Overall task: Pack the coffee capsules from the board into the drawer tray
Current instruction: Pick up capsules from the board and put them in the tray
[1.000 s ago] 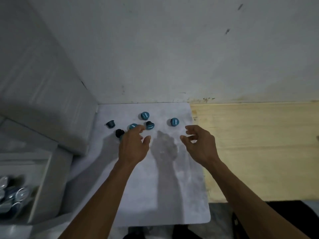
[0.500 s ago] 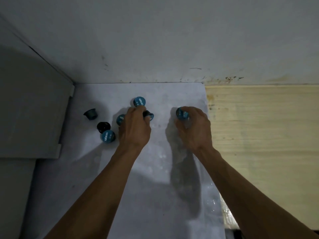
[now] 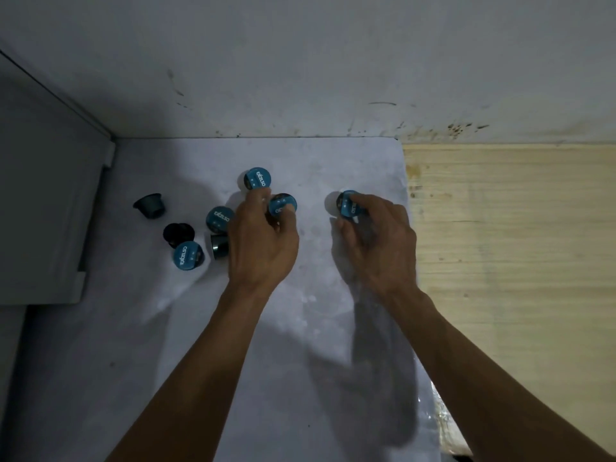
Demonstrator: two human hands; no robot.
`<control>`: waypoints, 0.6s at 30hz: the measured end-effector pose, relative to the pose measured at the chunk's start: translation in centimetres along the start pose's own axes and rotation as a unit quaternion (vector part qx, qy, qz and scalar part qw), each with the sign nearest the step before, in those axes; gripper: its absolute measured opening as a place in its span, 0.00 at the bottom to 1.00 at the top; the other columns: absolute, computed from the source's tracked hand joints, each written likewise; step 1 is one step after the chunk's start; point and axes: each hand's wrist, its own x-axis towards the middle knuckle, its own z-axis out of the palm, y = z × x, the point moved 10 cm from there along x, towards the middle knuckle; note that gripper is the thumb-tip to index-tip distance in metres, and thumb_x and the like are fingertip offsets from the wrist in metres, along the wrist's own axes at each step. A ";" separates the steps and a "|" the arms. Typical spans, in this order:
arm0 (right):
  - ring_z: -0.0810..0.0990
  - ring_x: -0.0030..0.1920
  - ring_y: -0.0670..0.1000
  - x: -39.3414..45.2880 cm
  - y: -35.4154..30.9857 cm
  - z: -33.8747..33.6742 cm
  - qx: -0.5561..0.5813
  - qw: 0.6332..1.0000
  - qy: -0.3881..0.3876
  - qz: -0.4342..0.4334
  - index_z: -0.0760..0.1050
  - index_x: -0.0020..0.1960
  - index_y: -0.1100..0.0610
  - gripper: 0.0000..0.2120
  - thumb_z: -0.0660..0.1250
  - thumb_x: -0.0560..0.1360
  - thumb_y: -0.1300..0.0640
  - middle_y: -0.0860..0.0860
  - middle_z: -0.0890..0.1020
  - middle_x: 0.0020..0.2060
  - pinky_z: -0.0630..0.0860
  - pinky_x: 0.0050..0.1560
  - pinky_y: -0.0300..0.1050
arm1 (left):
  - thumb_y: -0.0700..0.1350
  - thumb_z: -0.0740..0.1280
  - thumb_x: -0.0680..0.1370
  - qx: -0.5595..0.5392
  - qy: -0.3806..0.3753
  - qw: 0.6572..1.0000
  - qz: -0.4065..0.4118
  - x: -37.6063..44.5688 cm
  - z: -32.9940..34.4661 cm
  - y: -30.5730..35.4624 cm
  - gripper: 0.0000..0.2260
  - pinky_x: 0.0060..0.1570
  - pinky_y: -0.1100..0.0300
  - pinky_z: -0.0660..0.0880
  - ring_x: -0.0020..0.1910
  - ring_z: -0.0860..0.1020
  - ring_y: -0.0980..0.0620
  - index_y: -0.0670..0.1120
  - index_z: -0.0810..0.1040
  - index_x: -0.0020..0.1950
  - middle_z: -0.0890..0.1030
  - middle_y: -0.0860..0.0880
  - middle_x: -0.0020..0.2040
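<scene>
Several dark coffee capsules with blue foil lids lie on the pale grey board. My left hand pinches one capsule between thumb and fingers. My right hand grips another capsule near the board's right side. Loose capsules lie around my left hand: one behind it, one to its left, one on its side, one lid-up, a black one and a tipped one. The drawer tray is out of view.
A grey cabinet side stands along the left of the board. A white wall closes off the back. To the right of the board lies a light wooden surface.
Both hands reached forward from above the board and closed on capsules. The view swung down and right, so the drawer tray at lower left left the frame.
</scene>
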 end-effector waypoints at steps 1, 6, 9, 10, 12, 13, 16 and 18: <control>0.77 0.54 0.51 -0.2 -0.1 -0.1 -0.002 1.000 0.009 -0.009 0.78 0.60 0.56 0.15 0.73 0.74 0.55 0.51 0.81 0.54 0.75 0.55 0.41 | 0.45 0.66 0.78 -0.005 0.014 1.000 0.024 -0.6 0.1 0.2 0.16 0.50 0.61 0.73 0.47 0.75 0.55 0.47 0.71 0.65 0.76 0.52 0.51; 0.79 0.52 0.52 -0.3 -0.2 -0.3 -0.011 0.998 0.054 -0.044 0.79 0.56 0.59 0.13 0.73 0.74 0.56 0.52 0.83 0.50 0.75 0.53 0.39 | 0.44 0.71 0.76 0.032 0.081 0.988 0.128 -2.1 1.0 -0.1 0.19 0.50 0.55 0.76 0.48 0.77 0.49 0.41 0.73 0.64 0.79 0.44 0.55; 0.79 0.49 0.51 -0.4 -0.1 -0.3 -0.013 0.996 0.077 -0.050 0.80 0.54 0.59 0.11 0.74 0.73 0.57 0.51 0.83 0.47 0.74 0.52 0.37 | 0.45 0.70 0.78 0.033 0.115 0.982 0.148 -2.2 1.0 -0.1 0.15 0.49 0.54 0.77 0.48 0.79 0.47 0.40 0.75 0.62 0.80 0.44 0.54; 0.79 0.48 0.51 -0.4 0.1 -0.3 -0.010 0.995 0.082 -0.050 0.81 0.53 0.59 0.11 0.75 0.73 0.57 0.51 0.83 0.46 0.75 0.51 0.38 | 0.46 0.69 0.78 0.032 0.122 0.980 0.152 -2.1 1.0 -0.1 0.15 0.48 0.55 0.77 0.47 0.79 0.48 0.41 0.76 0.61 0.80 0.44 0.54; 0.80 0.47 0.51 -0.4 0.3 -0.2 -0.005 0.995 0.085 -0.049 0.81 0.52 0.59 0.11 0.76 0.72 0.56 0.50 0.83 0.45 0.76 0.50 0.40 | 0.47 0.68 0.79 0.036 0.132 0.979 0.149 -1.9 1.1 -0.1 0.13 0.44 0.60 0.75 0.45 0.78 0.50 0.42 0.76 0.60 0.81 0.46 0.53; 0.80 0.47 0.51 -0.4 0.3 -0.2 0.001 0.995 0.082 -0.051 0.81 0.52 0.59 0.11 0.76 0.72 0.57 0.51 0.83 0.45 0.76 0.49 0.39 | 0.48 0.68 0.79 0.041 0.134 0.980 0.143 -1.8 1.2 -0.2 0.13 0.43 0.63 0.73 0.44 0.78 0.52 0.43 0.77 0.60 0.81 0.47 0.52; 0.79 0.46 0.49 -0.5 0.4 -0.6 0.017 0.996 0.078 -0.047 0.81 0.51 0.60 0.10 0.76 0.72 0.58 0.51 0.83 0.44 0.72 0.49 0.29 | 0.50 0.68 0.79 0.046 0.143 0.980 0.128 -1.8 1.2 -0.1 0.14 0.40 0.70 0.67 0.41 0.74 0.58 0.44 0.78 0.60 0.81 0.48 0.51; 0.78 0.45 0.47 -0.7 0.7 -1.1 0.034 0.997 0.069 -0.028 0.81 0.52 0.59 0.11 0.76 0.72 0.58 0.50 0.83 0.44 0.68 0.49 0.23 | 0.50 0.68 0.79 0.025 0.140 0.982 0.124 -2.0 1.0 0.1 0.12 0.38 0.71 0.68 0.39 0.73 0.58 0.44 0.78 0.58 0.81 0.50 0.49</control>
